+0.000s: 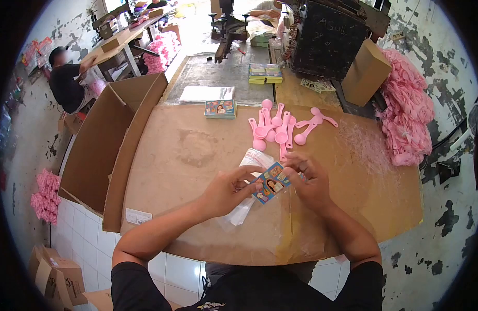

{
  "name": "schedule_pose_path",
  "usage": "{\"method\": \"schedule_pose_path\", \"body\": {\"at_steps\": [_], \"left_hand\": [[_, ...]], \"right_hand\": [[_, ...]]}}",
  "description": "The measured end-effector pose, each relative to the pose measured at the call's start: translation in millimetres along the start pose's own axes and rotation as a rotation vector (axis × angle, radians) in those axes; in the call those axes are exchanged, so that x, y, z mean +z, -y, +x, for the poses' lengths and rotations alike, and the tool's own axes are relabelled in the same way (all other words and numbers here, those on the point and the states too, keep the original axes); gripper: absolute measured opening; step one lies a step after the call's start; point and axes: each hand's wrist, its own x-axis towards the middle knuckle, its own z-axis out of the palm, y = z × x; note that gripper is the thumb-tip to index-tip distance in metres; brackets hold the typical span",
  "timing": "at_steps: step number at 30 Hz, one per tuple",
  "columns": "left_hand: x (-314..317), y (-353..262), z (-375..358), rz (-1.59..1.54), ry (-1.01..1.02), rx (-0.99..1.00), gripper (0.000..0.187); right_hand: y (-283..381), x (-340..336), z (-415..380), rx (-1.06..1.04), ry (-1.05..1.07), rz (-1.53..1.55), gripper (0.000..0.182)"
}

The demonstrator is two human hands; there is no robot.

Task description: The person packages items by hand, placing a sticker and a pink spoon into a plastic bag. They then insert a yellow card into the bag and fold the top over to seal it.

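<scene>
A blue printed card (270, 184) with a picture of a person is held up in front of me, tilted over the table. My left hand (229, 191) pinches its left end between thumb and fingers. The thumb and fingers of my right hand (310, 182) close on its right end. Under the card lies a stack of clear plastic bags (241, 211), partly covered by the card and my left hand. Just beyond my hands is a loose pile of pink plastic measuring spoons (282, 135). A stack of similar printed cards (220, 109) lies farther back.
A large open cardboard box (96, 150) stands at the left. Clear plastic sheets (206, 94), another card stack (265, 73) and a black machine (329, 41) occupy the back. Pink bundles (405, 109) hang at the right. Another person (67, 80) sits far left.
</scene>
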Motion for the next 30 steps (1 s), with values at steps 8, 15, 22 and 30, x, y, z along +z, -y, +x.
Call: {"method": "schedule_pose_path", "body": {"at_steps": [8, 15, 22, 30], "left_hand": [[2, 7, 1, -0.137, -0.079, 0.046, 0.038], [3, 10, 2, -0.152, -0.032, -0.013, 0.038], [-5, 11, 2, -0.09, 0.025, -0.029, 0.036], [-15, 17, 9, -0.266, -0.039, -0.097, 0.033]], "right_hand": [[17, 13, -2, -0.108, 0.252, -0.176, 0.027], [-2, 7, -2, -0.008, 0.156, -0.104, 0.026], [-1, -12, 12, -0.275, 0.27, -0.395, 0.019], [-74, -137, 89, -0.063, -0.105, -1.201, 0.037]]}}
